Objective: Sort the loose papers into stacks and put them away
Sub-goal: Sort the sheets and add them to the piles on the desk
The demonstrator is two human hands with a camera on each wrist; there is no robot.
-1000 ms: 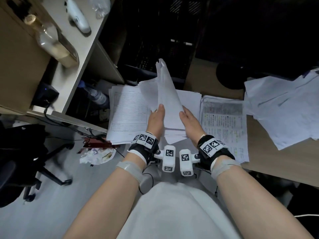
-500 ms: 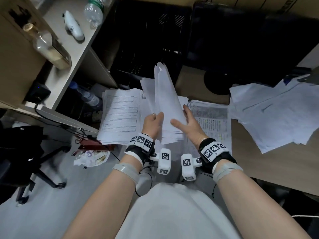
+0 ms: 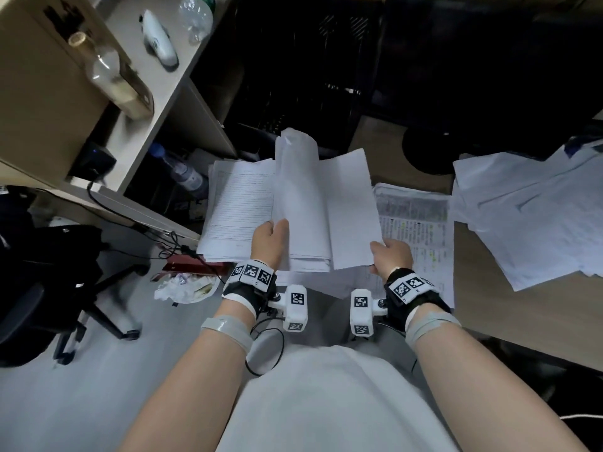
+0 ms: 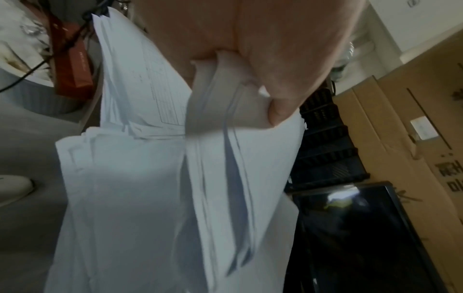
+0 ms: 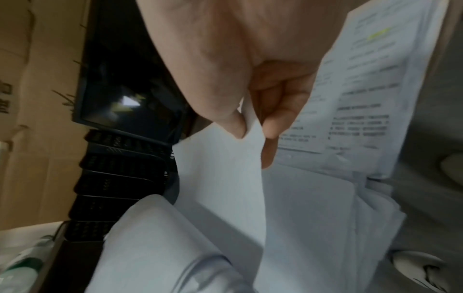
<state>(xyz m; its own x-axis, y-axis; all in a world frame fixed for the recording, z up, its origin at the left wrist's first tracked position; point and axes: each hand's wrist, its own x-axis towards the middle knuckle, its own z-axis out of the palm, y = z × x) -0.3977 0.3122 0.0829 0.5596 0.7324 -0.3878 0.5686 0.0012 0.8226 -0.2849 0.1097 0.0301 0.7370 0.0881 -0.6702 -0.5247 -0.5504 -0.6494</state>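
Note:
My left hand grips the near edge of a thick bundle of white papers, which curls upward; in the left wrist view the thumb clamps the bundle. My right hand pinches the near right corner of a single white sheet between thumb and fingers, drawn off to the right of the bundle; the right wrist view shows the sheet in that pinch. A stack of lined forms lies left of the bundle. A printed page with highlights lies on the right.
A loose heap of white sheets covers the wooden desk at right. Black stacked trays and a dark monitor stand behind. A shelf holds bottles at left. An office chair and crumpled rubbish sit on the floor.
My right hand left the side of the bundle, took one sheet by its corner and drew it to the right. The left hand kept its hold on the bundle.

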